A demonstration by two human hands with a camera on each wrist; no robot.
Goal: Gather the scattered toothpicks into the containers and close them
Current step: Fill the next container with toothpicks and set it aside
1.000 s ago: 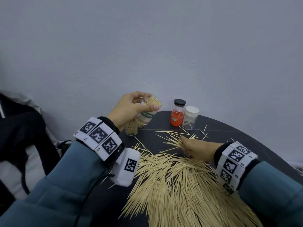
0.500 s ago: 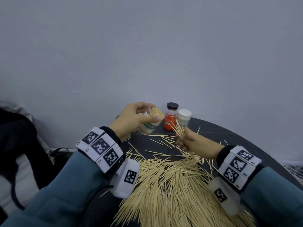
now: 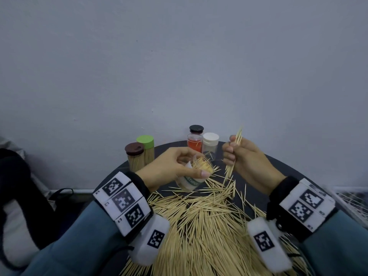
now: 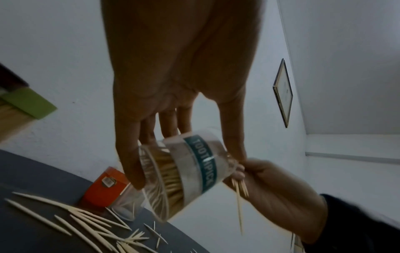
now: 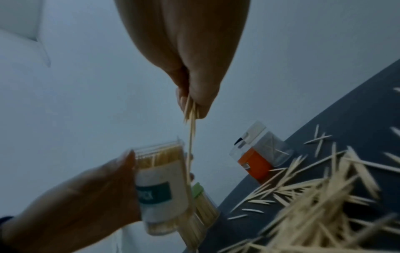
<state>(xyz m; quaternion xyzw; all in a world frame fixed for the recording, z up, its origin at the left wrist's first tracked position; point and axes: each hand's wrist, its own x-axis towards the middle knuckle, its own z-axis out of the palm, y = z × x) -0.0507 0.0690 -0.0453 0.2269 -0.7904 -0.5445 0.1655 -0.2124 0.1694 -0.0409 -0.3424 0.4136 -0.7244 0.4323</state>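
Observation:
My left hand point(image 3: 175, 168) grips a clear open toothpick container point(image 3: 196, 174) with a green label, tilted above the table and nearly full; it shows again as the container point(image 4: 186, 172) in the left wrist view and the container point(image 5: 161, 181) in the right wrist view. My right hand point(image 3: 239, 156) pinches a small bundle of toothpicks point(image 3: 235, 154), held upright just right of the container's mouth; the same bundle point(image 5: 191, 116) hangs from my fingertips in the right wrist view. A large heap of scattered toothpicks point(image 3: 203, 222) covers the dark round table point(image 3: 278, 166).
At the table's back stand a brown-lidded container point(image 3: 135, 158) and a green-lidded container point(image 3: 146, 148), both full, an orange jar with a black lid point(image 3: 195, 140) and a clear jar with a white cap point(image 3: 210, 145). The wall is close behind. A dark bag point(image 3: 18, 196) lies left.
My right hand lifted a bundle of toothpicks off the heap and raised it beside the container. My left hand brought the container forward, uncovering the two lidded containers behind it.

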